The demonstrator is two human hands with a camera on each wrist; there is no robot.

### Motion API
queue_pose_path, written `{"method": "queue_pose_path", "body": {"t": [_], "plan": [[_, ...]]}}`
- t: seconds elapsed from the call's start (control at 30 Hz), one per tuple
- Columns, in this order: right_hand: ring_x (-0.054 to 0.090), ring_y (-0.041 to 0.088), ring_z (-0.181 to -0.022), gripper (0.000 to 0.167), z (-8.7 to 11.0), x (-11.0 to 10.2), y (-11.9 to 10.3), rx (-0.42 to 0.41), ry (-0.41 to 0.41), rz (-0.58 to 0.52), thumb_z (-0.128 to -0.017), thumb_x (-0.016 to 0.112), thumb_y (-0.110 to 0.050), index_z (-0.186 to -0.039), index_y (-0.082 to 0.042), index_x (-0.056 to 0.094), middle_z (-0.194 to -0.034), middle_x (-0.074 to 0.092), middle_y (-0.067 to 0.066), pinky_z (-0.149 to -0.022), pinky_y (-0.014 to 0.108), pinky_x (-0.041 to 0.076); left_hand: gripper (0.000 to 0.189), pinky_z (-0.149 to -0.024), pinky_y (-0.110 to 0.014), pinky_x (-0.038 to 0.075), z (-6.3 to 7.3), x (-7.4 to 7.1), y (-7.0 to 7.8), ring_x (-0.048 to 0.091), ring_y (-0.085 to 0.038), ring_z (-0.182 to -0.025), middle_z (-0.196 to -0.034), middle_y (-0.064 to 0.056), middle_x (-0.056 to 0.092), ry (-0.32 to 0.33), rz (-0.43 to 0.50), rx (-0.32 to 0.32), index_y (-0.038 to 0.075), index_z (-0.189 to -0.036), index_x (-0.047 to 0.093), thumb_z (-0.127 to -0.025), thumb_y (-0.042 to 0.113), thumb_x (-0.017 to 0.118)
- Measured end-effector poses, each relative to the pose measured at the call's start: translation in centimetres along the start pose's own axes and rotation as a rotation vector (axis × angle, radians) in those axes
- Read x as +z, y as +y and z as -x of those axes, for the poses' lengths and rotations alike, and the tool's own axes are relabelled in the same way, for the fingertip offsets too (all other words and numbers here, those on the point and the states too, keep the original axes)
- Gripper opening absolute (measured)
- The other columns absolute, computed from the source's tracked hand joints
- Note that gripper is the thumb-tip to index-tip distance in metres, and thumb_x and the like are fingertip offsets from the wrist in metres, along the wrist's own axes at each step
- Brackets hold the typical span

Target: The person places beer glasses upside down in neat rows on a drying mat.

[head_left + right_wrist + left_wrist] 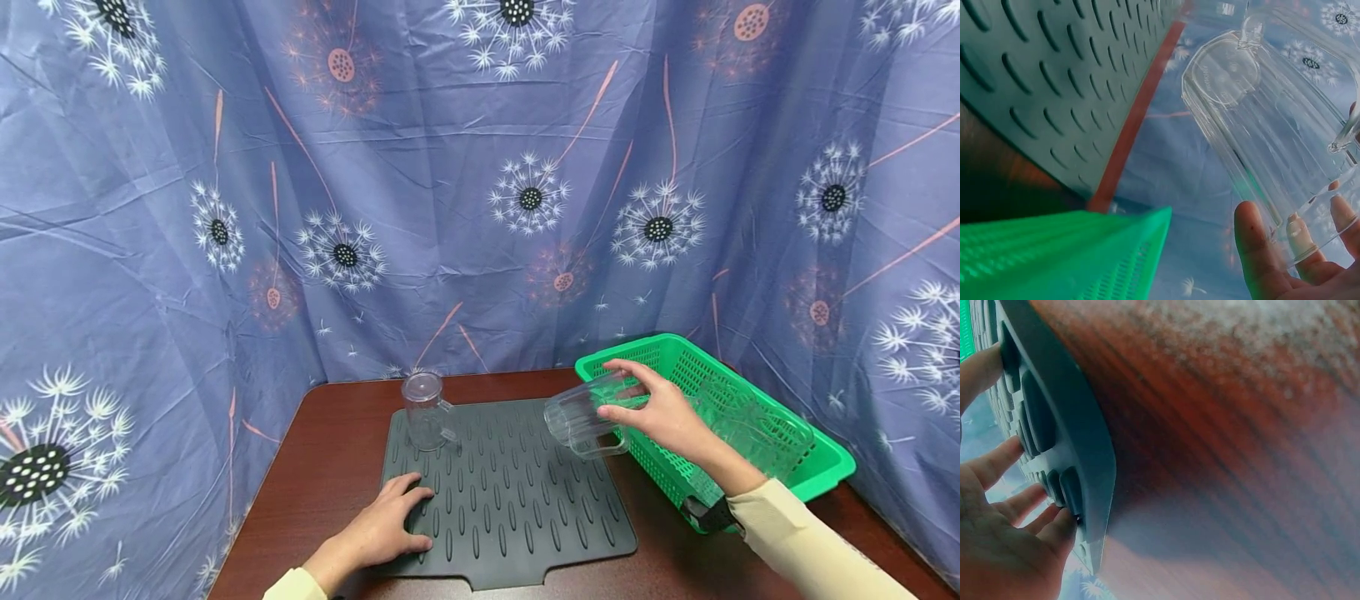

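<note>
My right hand (663, 417) grips a clear glass mug (570, 418) near its rim, with the thumb on one side and fingers on the other. The mug is tilted above the right part of a dark grey ridged mat (510, 500), its base pointing left; in the right wrist view its handle (1310, 25) shows. My left hand (382, 525) rests on the mat's left edge with fingers spread. In the left wrist view its fingertips touch the ridges. Another clear glass mug (427, 421) stands at the mat's back left corner, its handle to the right.
A green perforated basket (828, 471) sits right of the mat, with clear glassware (757, 437) inside; how many pieces is hard to tell. Everything rests on a dark reddish-brown wooden table (322, 450). A blue dandelion-patterned curtain (450, 208) hangs behind and at both sides.
</note>
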State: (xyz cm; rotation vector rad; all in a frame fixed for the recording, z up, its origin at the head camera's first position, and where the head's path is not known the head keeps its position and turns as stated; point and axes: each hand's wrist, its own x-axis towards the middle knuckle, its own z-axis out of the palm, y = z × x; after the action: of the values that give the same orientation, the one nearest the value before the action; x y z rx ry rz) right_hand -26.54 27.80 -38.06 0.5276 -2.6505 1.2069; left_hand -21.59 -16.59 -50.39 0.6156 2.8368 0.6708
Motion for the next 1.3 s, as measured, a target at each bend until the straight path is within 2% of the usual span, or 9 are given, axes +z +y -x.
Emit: {"method": "queue_pose_path", "body": {"t": [0.23,0.43,0.87,1.3], "plan": [[0.064,0.037,-0.112,0.064,0.3,1.6,0.0,0.015,-0.021,-0.087,-0.087,0.080,-0.037,-0.143,-0.027,0.050,-0.133,0.053,0.013,-0.076,0.036,0.057,0.069,-0.098,-0.062,0.045,0.1,0.4,-0.3,0.035,-0.041,-0.143,-0.155,-0.017,0.039,-0.018,0.012,-0.012,0.016,-0.138,0.059,-0.081,0.046,0.081],[0.063,0.032,-0.110,0.064,0.7,2.9,-0.1,0.046,-0.037,-0.134,-0.086,0.080,-0.037,-0.143,-0.028,0.050,-0.132,0.054,0.013,-0.075,0.036,0.057,0.068,-0.097,-0.063,0.046,0.4,0.8,-0.4,0.035,-0.041,-0.143,-0.154,-0.018,0.039,-0.017,0.015,-0.012,0.016,-0.138,0.059,-0.081,0.046,0.081],[0.063,0.026,-0.102,0.058,1.0,5.0,0.0,0.035,-0.045,-0.199,-0.088,0.079,-0.031,-0.140,-0.026,0.053,-0.130,0.056,0.014,-0.071,0.034,0.056,0.067,-0.099,-0.061,0.046,0.3,0.7,-0.1,0.036,-0.041,-0.142,-0.153,-0.019,0.041,0.003,0.003,-0.009,0.014,-0.136,0.061,-0.080,0.043,0.083],[0.062,0.028,-0.098,0.059,0.9,6.4,0.1,0.091,-0.061,-0.256,-0.089,0.078,-0.032,-0.142,-0.027,0.051,-0.133,0.053,0.014,-0.073,0.037,0.056,0.067,-0.100,-0.060,0.045,0.0,0.2,0.2,0.036,-0.040,-0.142,-0.153,-0.019,0.041,0.012,-0.017,-0.003,0.013,-0.135,0.061,-0.079,0.042,0.083]]}}
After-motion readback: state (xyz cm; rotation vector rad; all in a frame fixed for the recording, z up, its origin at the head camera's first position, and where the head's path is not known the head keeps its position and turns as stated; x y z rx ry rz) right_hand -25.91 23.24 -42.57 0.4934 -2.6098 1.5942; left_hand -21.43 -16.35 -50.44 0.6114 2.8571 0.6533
